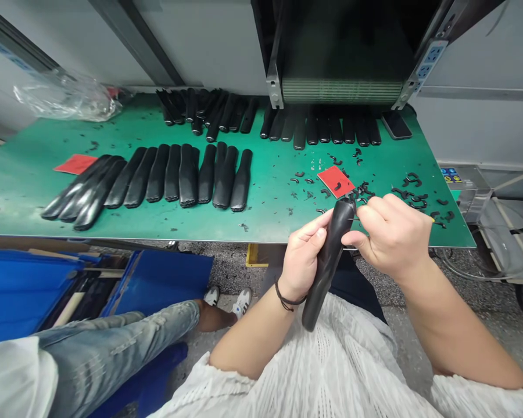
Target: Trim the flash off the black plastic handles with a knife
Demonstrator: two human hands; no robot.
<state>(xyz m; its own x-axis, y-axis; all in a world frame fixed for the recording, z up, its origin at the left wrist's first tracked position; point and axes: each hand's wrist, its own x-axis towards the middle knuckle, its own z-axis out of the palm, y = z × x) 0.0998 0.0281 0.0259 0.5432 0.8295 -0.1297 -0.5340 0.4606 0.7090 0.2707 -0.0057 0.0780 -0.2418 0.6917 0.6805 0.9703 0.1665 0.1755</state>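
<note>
My left hand (304,258) is wrapped round a black moulded plastic part (328,270), long and hollow-looking, held tilted in front of my body at the table edge. My right hand (390,232) is closed beside the part's upper end. A thin metal blade shows between my right thumb and the part, and a bit of yellow handle pokes out behind the fist; most of this trimming tool is hidden in my fingers. Just beyond the part's upper end lies a red square (336,181) with black curled scraps (365,190) on and around it.
More black parts stand in a front row (187,177), with others behind (226,110) and below a dark conveyor opening (342,90). A phone (396,125), a plastic bag (70,98) and another red square (76,164) lie on the green table (279,223). A person in jeans (148,337) is at left.
</note>
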